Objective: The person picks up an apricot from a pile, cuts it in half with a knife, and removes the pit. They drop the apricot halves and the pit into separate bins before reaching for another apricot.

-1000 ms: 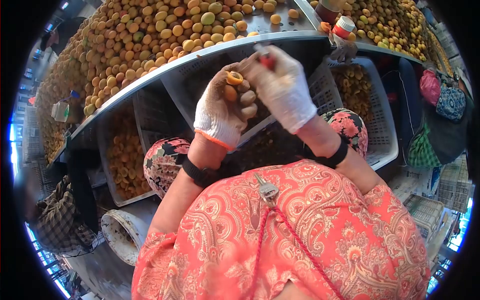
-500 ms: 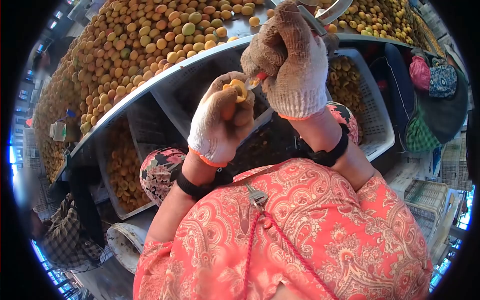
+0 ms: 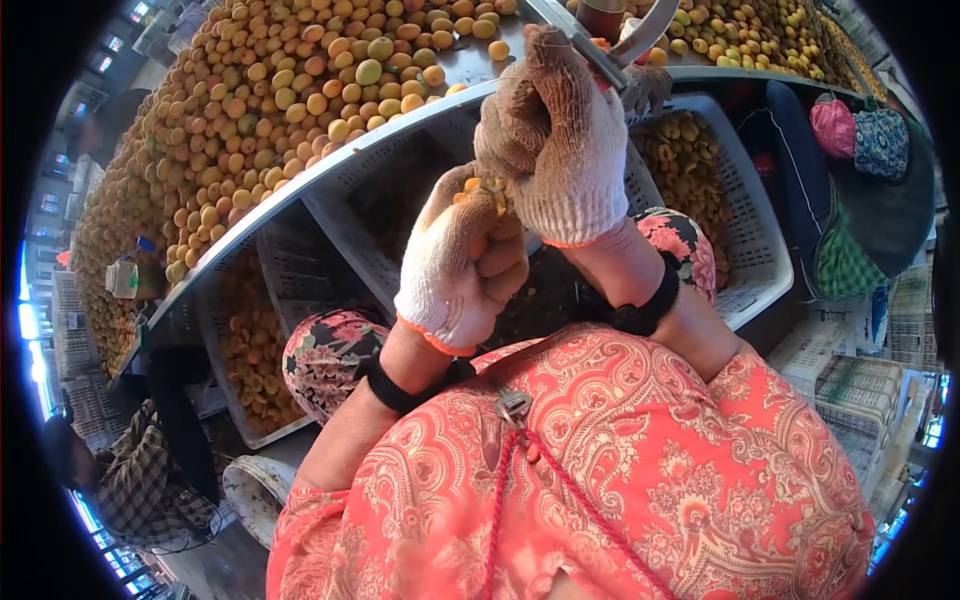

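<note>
Fruit (image 3: pixel 480 190), orange and only partly showing, sits pinched at the top of the left hand (image 3: pixel 465 265), whose gloved fingers are curled tight around it. It is held in the air just in front of the near edge of the bench (image 3: pixel 330 160), above the crates. The right hand (image 3: pixel 555 140), also gloved, is balled into a fist and presses down onto the fruit from above, touching the left hand. What it grips is hidden inside the glove.

Behind both hands, the bench top carries a heap of loose fruit (image 3: pixel 290 90) that runs off toward its far left corner. Under the near edge stand white slatted crates: a middle crate (image 3: pixel 345 215) below the hands, a left crate (image 3: pixel 285 265) with fruit in it, and a right crate (image 3: pixel 760 240), also holding fruit.

A key (image 3: pixel 513 408) hangs on a red cord (image 3: pixel 560 490) against the person's patterned blouse. At the lower left, a white bucket (image 3: pixel 255 495) stands on the floor near another person in checked cloth (image 3: pixel 140 480).
</note>
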A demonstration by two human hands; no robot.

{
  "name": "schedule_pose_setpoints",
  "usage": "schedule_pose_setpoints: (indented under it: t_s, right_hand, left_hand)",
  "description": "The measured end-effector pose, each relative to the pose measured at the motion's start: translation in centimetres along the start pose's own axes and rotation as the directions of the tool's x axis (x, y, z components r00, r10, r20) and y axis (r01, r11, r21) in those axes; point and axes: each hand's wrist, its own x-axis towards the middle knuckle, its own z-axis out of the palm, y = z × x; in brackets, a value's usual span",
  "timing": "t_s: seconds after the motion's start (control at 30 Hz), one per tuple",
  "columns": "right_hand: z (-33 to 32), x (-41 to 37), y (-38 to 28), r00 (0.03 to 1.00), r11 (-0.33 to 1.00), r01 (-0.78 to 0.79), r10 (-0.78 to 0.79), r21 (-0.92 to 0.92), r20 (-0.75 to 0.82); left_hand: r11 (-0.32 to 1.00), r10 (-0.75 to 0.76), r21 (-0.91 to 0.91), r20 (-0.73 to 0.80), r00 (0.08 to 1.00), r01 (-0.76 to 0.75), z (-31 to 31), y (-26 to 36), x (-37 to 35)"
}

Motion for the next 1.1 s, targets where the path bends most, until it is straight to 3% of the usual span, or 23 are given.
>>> schedule_pose_setpoints:
  t_s: [0.17,0.23,0.27,0.33,0.37,0.4,0.43,0.47,0.5,0.53,0.6,0.67,0.73,0.77,0.8,0.83,0.87,0.93,1.0,1.07,1.1]
  right_hand:
    - [-2.1,1.1,0.9,0.994,0.982,-0.087,0.097,0.169,-0.052]
    - [-2.5,1.5,1.0,0.974,0.946,-0.161,0.199,0.283,-0.11]
    - [-2.6,1.7,1.3,0.974,0.944,-0.166,0.203,0.284,-0.106]
    - [-3.0,2.1,1.8,0.958,0.935,-0.186,0.241,0.303,-0.154]
    - [-2.9,2.2,1.6,0.937,0.925,-0.217,0.287,0.313,-0.198]
    - [-3.3,2.4,1.9,0.936,0.924,-0.22,0.29,0.314,-0.199]
    - [-3.9,2.6,2.4,0.931,0.907,-0.219,0.305,0.361,-0.202]
    - [-4.5,2.9,3.0,0.924,0.888,-0.217,0.321,0.406,-0.206]
    - [-4.8,3.3,3.7,0.893,0.889,-0.229,0.355,0.397,-0.278]
    - [-5.5,3.7,4.2,0.89,0.889,-0.233,0.358,0.395,-0.281]
    - [-6.7,4.2,5.3,0.82,0.783,-0.317,0.51,0.535,-0.259]
    - [-6.6,4.7,6.2,0.833,0.812,-0.281,0.471,0.511,-0.291]
    - [-6.9,4.8,6.9,0.801,0.893,-0.317,0.433,0.321,-0.414]
    - [-7.4,4.9,7.4,0.801,0.89,-0.299,0.43,0.344,-0.417]
    - [-7.2,4.8,7.3,0.78,0.889,-0.318,0.442,0.328,-0.442]
    - [-7.1,4.5,7.3,0.796,0.902,-0.342,0.427,0.263,-0.429]
    - [-7.0,4.4,7.2,0.813,0.912,-0.36,0.409,0.194,-0.415]
    - [-7.5,4.3,7.6,0.818,0.917,-0.338,0.398,0.213,-0.415]
    - [-8.1,3.9,7.9,0.824,0.92,-0.315,0.388,0.235,-0.414]
    - [-7.8,3.2,8.1,0.933,0.969,-0.224,0.243,0.099,-0.266]
    - [-7.7,3.0,7.9,0.943,0.976,-0.211,0.218,0.053,-0.253]
  left_hand:
    - [0.998,0.051,0.049,-0.032,0.998,-0.05,0.4,-0.6,0.6]
    - [0.973,0.086,0.229,-0.206,0.975,-0.038,1.0,-0.5,1.1]
    - [0.973,0.091,0.229,-0.209,0.974,-0.042,1.0,-0.7,1.5]
    - [0.835,0.305,0.524,-0.183,0.934,-0.17,0.4,-1.3,2.5]
    - [0.523,0.462,0.805,0.007,0.887,-0.279,-2.2,-1.7,3.9]
    - [0.525,0.461,0.805,0.003,0.887,-0.275,-2.6,-1.2,4.4]
    - [0.135,0.549,0.91,0.261,0.794,-0.392,-2.9,-0.8,4.7]
    - [-0.275,0.517,0.852,0.521,0.679,-0.445,-3.3,-0.5,4.9]
    - [-0.285,0.457,0.889,0.455,0.764,-0.359,-3.3,0.1,4.8]
    - [-0.28,0.458,0.891,0.451,0.766,-0.357,-4.1,0.7,5.3]
    - [-0.549,0.342,0.82,0.396,0.852,-0.161,-6.8,1.9,7.1]
    - [-0.495,0.392,0.867,0.281,0.876,-0.057,-9.3,2.4,8.0]
    - [-0.255,0.482,0.964,0.199,0.854,-0.081,-10.0,2.6,8.1]
    - [-0.262,0.486,0.963,0.195,0.852,-0.071,-10.5,3.2,7.8]
    - [0.188,0.358,0.981,-0.11,0.927,0.044,-8.7,4.5,6.7]
    - [0.578,0.1,0.787,-0.332,0.938,0.216,-7.8,5.2,5.7]
    - [0.576,0.108,0.789,-0.334,0.937,0.214,-7.9,5.4,5.0]
    - [0.892,0.029,0.435,-0.317,0.948,0.119,-8.1,5.9,3.7]
    - [0.923,0.027,0.378,-0.241,0.97,0.068,-7.8,6.6,2.2]
    - [0.938,0.134,0.342,-0.207,0.969,-0.056,-6.6,7.8,-0.1]
    - [0.937,0.164,0.34,-0.22,0.962,-0.082,-6.5,8.2,-0.9]
